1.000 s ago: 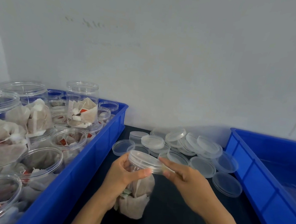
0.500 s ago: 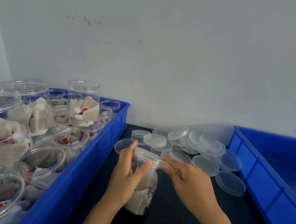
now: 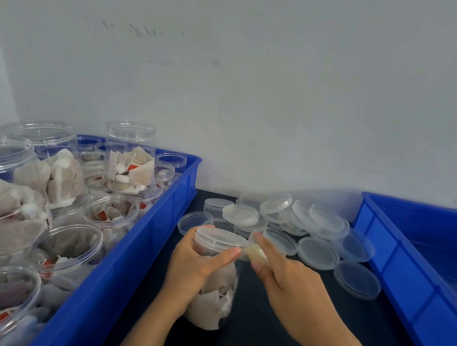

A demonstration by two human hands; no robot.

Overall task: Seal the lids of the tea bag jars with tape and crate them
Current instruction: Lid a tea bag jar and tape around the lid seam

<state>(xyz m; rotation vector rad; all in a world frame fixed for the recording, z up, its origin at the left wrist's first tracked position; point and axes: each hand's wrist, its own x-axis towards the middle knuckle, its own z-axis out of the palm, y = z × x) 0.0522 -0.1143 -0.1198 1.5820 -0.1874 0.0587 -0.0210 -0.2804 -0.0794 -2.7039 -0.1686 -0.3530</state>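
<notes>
We have the tea bag jar [image 3: 212, 283] tilted over the dark table [image 3: 261, 343] between two blue crates. Left hand [image 3: 193, 270] wraps its neck, thumb under the lid [image 3: 219, 240]. Right hand [image 3: 291, 287] pinches a tape strip [image 3: 254, 253] at the rim. Jar looks light, thin, slick; best gripped round the body.

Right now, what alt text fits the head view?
Two hands hold a lidded jar of tea bags on a dark table; the right hand pinches clear tape beside its lid, between two blue crates.
</notes>
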